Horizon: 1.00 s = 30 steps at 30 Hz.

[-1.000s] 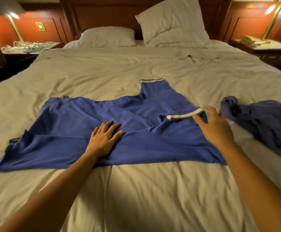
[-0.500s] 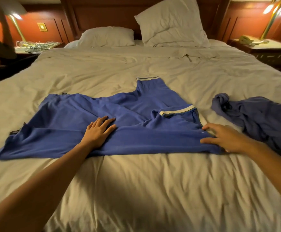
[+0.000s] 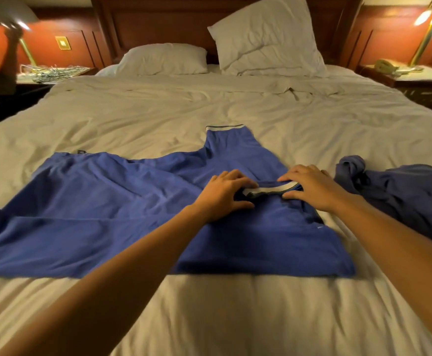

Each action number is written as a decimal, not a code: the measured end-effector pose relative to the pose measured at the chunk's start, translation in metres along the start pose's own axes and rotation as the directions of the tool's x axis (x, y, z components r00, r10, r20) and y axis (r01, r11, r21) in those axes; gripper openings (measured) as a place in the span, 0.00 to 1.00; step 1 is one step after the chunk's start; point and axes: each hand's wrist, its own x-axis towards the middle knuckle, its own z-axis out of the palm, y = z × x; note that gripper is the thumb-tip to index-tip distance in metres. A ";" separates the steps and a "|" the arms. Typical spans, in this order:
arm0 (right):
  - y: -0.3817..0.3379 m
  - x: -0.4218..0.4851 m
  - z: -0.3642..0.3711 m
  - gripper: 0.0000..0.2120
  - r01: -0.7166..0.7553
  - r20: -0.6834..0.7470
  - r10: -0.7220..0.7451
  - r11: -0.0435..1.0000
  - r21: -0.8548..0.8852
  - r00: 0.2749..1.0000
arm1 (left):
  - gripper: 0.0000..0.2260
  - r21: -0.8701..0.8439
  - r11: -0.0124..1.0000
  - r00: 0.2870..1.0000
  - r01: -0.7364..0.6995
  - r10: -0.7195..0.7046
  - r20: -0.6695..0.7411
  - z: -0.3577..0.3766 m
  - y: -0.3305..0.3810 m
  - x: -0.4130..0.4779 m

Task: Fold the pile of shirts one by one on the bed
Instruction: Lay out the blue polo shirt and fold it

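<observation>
A crumpled dark shirt [image 3: 402, 194] is lying just beside the right hand [image 3: 310, 187] (pillows [image 3: 163, 59] far behind). The blue shirt [image 3: 107, 201] is lying spread on the bed [image 3: 209, 317], with the left hand [image 3: 222, 194] and right hand pinching its white-trimmed sleeve [image 3: 271, 189].

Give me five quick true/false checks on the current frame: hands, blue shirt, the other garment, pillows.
1. Both hands are at the white-trimmed sleeve cuff of the blue shirt. True: the left hand and the right hand grip the sleeve cuff of the blue shirt from either end.
2. The blue shirt is folded into a neat square. False: it lies spread out and wrinkled on the bed.
3. A darker garment lies crumpled to the right of the shirt. True: darker garment.
4. The two pillows are stacked flat. False: the flat pillow lies down, and the upright pillow leans at the headboard.
5. The right hand holds the crumpled garment. False: it is on the cuff.
</observation>
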 end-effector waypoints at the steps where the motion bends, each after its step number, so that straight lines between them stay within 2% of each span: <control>1: 0.000 0.005 -0.001 0.16 0.017 -0.014 -0.017 1.000 0.001 1.000 | 0.15 0.037 0.999 1.000 -0.029 0.029 -0.002 0.004 0.002 0.008; 2: 0.001 0.011 -0.001 0.10 0.036 -0.046 -0.035 0.999 0.019 0.998 | 0.10 0.029 0.999 0.999 -0.028 0.029 -0.028 0.006 0.002 0.015; 4: 0.002 0.019 -0.003 0.04 0.051 -0.093 -0.047 0.998 0.042 0.995 | 0.05 -0.130 0.990 0.992 0.049 -0.064 -0.107 0.004 0.001 0.025; 6: 0.000 0.023 -0.006 0.06 0.037 -0.112 -0.023 0.992 0.123 0.993 | 0.06 -0.307 0.937 0.972 0.165 -0.208 -0.110 -0.007 0.001 0.035; 8: -0.008 0.018 -0.012 0.07 0.016 -0.119 0.022 0.952 0.307 0.993 | 0.09 -0.373 0.906 0.963 0.199 -0.251 -0.097 -0.027 0.003 0.039; 10: -0.022 0.003 -0.022 0.09 0.009 -0.141 0.070 0.869 0.495 0.988 | 0.09 -0.442 0.886 0.973 0.143 -0.209 -0.103 -0.054 0.011 0.031; 13: -0.050 -0.035 -0.039 0.25 0.077 -0.214 0.141 0.636 0.768 0.966 | 0.05 -0.589 0.808 0.995 0.036 -0.085 -0.056 -0.088 0.029 -0.009; 14: -0.058 -0.049 -0.040 0.25 0.097 -0.239 0.162 0.600 0.794 0.957 | 0.04 -0.585 0.811 1.000 0.008 -0.017 -0.009 -0.094 0.034 -0.027; 15: -0.065 -0.064 -0.036 0.19 0.096 -0.247 0.171 0.607 0.789 0.954 | 0.06 -0.542 0.840 0.998 -0.007 0.039 0.048 -0.096 0.038 -0.045; 16: -0.070 -0.077 -0.030 0.11 0.048 -0.235 0.199 0.659 0.751 0.951 | 0.10 -0.492 0.870 0.990 -0.010 0.077 0.115 -0.093 0.040 -0.064; 17: -0.073 -0.089 -0.022 0.04 -0.018 -0.215 0.234 0.716 0.698 0.948 | 0.13 -0.452 0.892 0.981 0.031 0.058 0.184 -0.087 0.039 -0.082; 18: -0.077 -0.099 -0.014 0.04 -0.084 -0.188 0.258 0.769 0.633 0.948 | 0.17 -0.443 0.890 0.973 0.111 -0.007 0.230 -0.080 0.039 -0.098; 20: -0.087 -0.118 -0.001 0.07 -0.188 -0.152 0.298 0.846 0.498 0.942 | 0.19 -0.470 0.847 0.967 0.249 -0.191 0.169 -0.061 0.037 -0.120; 22: -0.097 -0.130 0.008 0.11 -0.258 -0.267 0.331 0.926 0.274 0.905 | 0.23 -0.509 0.794 0.930 0.332 -0.365 0.036 -0.042 0.035 -0.129; 24: -0.107 -0.135 0.012 0.17 -0.352 -0.392 0.341 0.935 0.047 0.854 | 0.22 -0.540 0.742 0.884 0.397 -0.467 0.008 -0.033 0.039 -0.126; 25: -0.112 -0.135 0.010 0.20 -0.382 -0.415 0.352 0.924 0.012 0.839 | 0.20 -0.553 0.724 0.872 0.413 -0.489 0.012 -0.032 0.043 -0.121; 27: -0.121 -0.129 0.004 0.22 -0.404 -0.349 0.420 0.907 0.120 0.838 | 0.20 -0.579 0.691 0.857 0.433 -0.515 0.026 -0.031 0.049 -0.108; 30: -0.126 -0.110 0.000 0.14 -0.367 -0.278 0.468 0.863 0.347 0.839 | 0.19 -0.630 0.615 0.800 0.474 -0.600 0.017 -0.024 0.049 -0.084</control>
